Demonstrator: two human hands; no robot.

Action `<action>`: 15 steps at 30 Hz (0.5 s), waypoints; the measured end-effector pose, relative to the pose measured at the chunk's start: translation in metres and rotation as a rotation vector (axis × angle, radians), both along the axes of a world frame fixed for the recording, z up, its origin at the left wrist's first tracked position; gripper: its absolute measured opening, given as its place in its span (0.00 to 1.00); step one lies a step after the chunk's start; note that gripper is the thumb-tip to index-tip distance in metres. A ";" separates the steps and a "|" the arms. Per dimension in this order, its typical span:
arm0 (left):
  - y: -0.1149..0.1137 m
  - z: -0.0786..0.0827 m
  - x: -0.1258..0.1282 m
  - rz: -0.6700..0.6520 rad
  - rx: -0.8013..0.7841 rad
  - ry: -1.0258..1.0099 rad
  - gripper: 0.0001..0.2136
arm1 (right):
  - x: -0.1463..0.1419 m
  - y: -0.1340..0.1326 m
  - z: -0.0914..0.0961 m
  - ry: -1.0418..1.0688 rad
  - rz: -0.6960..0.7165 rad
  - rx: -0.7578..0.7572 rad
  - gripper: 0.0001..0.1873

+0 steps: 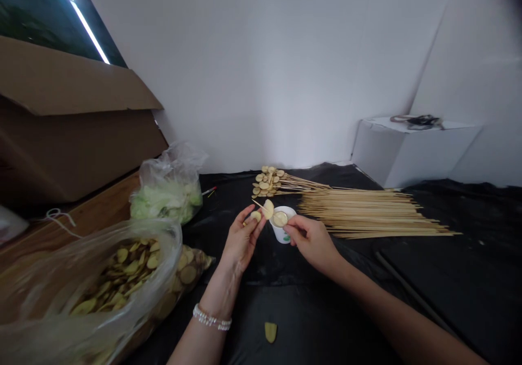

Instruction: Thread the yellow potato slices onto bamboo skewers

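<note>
My left hand (243, 238) is closed around a few pale potato slices (255, 216), fingertips raised in front of me. Just beside them, a thin wooden skewer (256, 204) shows its tip and passes through a potato slice (268, 209). My right hand (312, 240) pinches with thumb and forefinger along the skewer's line; its palm hides the rest of the stick. Another round slice (280, 219) shows at my right fingertips, in front of or over a white paper cup (282, 235); which one I cannot tell.
Loaded potato skewers (267, 181) lie behind the cup, near a wide row of bare skewers (367, 210). Left are an open plastic bag of potato slices (134, 270) and a bag of pale green pieces (167, 196). One slice (270, 332) lies in front on black sheeting.
</note>
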State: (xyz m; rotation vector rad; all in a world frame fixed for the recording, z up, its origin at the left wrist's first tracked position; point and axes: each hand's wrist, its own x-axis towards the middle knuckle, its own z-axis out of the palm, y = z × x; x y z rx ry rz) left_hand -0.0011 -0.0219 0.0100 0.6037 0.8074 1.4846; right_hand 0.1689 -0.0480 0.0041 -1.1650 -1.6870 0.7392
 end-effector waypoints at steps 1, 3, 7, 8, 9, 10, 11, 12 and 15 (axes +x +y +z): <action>0.000 0.000 -0.001 0.016 0.004 0.006 0.13 | 0.000 0.000 0.001 -0.002 0.003 -0.003 0.10; 0.000 0.000 -0.003 0.026 0.015 0.014 0.09 | 0.001 0.000 0.003 -0.016 0.001 0.003 0.10; 0.001 0.001 -0.006 0.039 -0.003 0.032 0.06 | 0.002 0.001 0.003 -0.043 -0.017 0.034 0.10; 0.001 0.001 -0.007 0.045 -0.017 0.033 0.07 | 0.002 0.001 0.002 -0.048 -0.014 0.037 0.09; 0.002 0.002 -0.007 0.050 -0.028 0.027 0.09 | 0.002 0.001 0.001 -0.056 -0.009 0.040 0.09; 0.002 0.002 -0.008 0.051 -0.034 0.015 0.10 | 0.002 0.001 0.001 -0.067 -0.003 0.045 0.09; 0.003 0.002 -0.008 0.051 -0.038 -0.002 0.12 | 0.003 0.001 0.000 -0.080 0.004 0.052 0.09; 0.003 0.003 -0.009 0.053 -0.043 -0.026 0.13 | 0.003 0.001 0.000 -0.096 0.010 0.059 0.09; 0.006 0.003 -0.011 0.066 -0.087 -0.108 0.10 | 0.003 0.000 0.000 -0.131 0.017 0.074 0.10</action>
